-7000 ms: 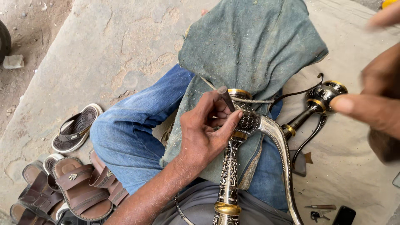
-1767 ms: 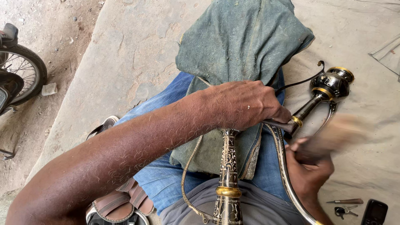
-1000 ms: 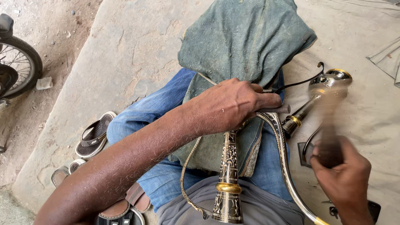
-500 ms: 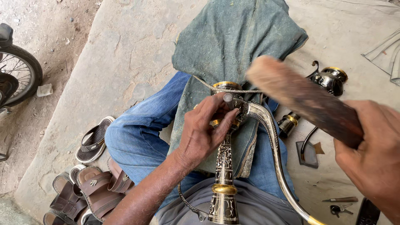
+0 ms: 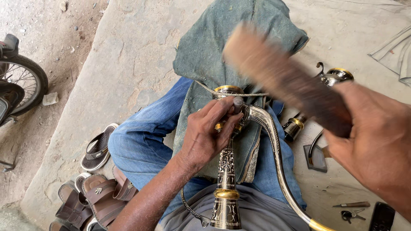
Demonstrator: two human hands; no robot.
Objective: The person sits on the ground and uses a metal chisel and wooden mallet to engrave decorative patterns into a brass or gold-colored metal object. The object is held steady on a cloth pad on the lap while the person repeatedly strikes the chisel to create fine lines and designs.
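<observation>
While raised: R-hand mallet (image 5: 287, 81), L-hand punch (image 5: 236, 104).

Hands (image 5: 209, 137) (image 5: 376, 149) — punch (image 5: 236, 104), wooden mallet (image 5: 287, 81).

Viewpoint: head-worn, above the seated person's lap.
Direction: steeply downward and forward, toward the stone slab (image 5: 128, 55).
Nearness: close; right hand (image 5: 376, 145) looms large and blurred.
Views: one only.

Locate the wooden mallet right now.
Head view, upper right: the wooden mallet is raised in the right hand, above the green cloth and the engraved brass piece pinched by the left hand.
</observation>
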